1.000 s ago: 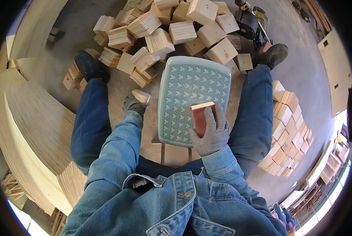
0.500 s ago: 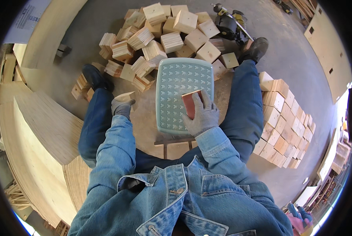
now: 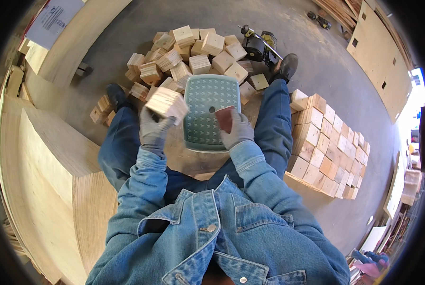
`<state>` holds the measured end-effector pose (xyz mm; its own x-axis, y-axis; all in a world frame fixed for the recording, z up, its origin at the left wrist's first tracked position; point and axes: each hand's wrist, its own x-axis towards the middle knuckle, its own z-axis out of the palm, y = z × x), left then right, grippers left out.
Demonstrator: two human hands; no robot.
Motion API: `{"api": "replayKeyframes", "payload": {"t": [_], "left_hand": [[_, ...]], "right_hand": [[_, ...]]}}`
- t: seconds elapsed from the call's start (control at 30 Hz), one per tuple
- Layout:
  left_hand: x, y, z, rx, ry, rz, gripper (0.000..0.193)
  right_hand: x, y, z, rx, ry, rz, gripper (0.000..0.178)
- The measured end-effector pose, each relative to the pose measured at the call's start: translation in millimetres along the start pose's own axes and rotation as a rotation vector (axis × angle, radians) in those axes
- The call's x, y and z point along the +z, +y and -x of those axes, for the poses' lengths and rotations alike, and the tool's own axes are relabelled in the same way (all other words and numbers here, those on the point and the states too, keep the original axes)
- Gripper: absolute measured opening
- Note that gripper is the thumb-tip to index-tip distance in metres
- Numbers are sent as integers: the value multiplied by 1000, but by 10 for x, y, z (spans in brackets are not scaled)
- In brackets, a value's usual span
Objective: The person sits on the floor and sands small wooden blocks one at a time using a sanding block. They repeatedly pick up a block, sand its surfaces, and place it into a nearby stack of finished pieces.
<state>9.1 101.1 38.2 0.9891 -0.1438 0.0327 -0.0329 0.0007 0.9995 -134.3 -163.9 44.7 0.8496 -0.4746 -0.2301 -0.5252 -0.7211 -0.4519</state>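
Wooden block (image 3: pixel 166 103) held in left hand (image 3: pixel 153 133); right hand (image 3: pixel 239 131) holds dark-red block (image 3: pixel 224 118); pale lettered panel (image 3: pixel 53 23) far left.

We see the wooden block (image 3: pixel 166 102) blurred, and it hides some fingertips of the left hand (image 3: pixel 153 134). The right hand (image 3: pixel 238 131) covers part of the red-brown piece (image 3: pixel 224 117). The stool (image 3: pixel 200 107) blocks our view of some loose blocks (image 3: pixel 198 63). We cannot make out the small pink-and-blue items (image 3: pixel 371 267) near the lower right rim.
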Motion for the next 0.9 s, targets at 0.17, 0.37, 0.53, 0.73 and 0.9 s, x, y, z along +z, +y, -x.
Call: {"api": "replayKeyframes", "payload": {"t": [0.17,0.37,0.53,0.73,0.9], "left_hand": [[447,-21,151,54,-212,-142,102],[821,-147,-59,28,-402,-275,106],[824,-137,-75,-62,-578,14,126],[793,-310,-54,81,-484,-89,128],[868,-356,-63,133,-345,-355,125]], "right_hand": [[-137,135,41,106,144,-263,96],[-337,302,131,4,311,-293,96],[-449,86,141,-126,344,-318,93],[-514,-540,195,-339,203,-40,84],[-495,-631,234,-414,93,255,82]]}}
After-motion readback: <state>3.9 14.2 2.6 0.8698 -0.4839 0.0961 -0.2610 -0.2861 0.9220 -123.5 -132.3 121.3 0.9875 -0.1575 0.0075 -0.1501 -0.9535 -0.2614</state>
